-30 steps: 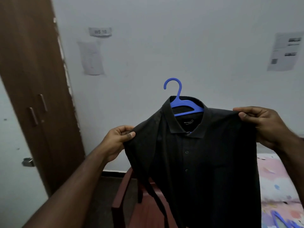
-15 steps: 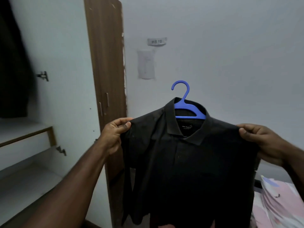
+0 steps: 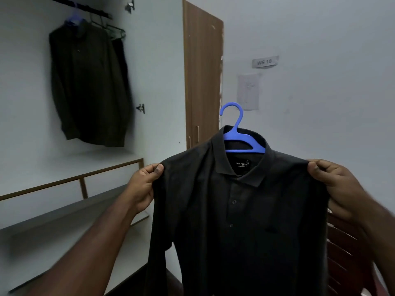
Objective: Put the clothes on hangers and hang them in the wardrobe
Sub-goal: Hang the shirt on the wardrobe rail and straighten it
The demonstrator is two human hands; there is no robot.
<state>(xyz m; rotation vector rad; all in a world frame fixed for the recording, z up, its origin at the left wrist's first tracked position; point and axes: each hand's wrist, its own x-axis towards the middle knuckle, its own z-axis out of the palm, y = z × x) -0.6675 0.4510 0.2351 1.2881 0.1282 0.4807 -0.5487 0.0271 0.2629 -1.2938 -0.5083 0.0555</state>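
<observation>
Both hands pinch the dark polo shirt (image 3: 239,221) at its shoulders, thumb over fabric: the left hand (image 3: 144,185) on one shoulder, the right hand (image 3: 337,189) on the other. The shirt hangs upright, shoulder line level. The blue hanger (image 3: 240,137) sits inside the collar, hook rising free above both grips. The wardrobe rail (image 3: 81,6) lies up and left, nearer the left hand, bearing a hung dark garment (image 3: 87,86), blurred. The shirt's hem is cut off below.
</observation>
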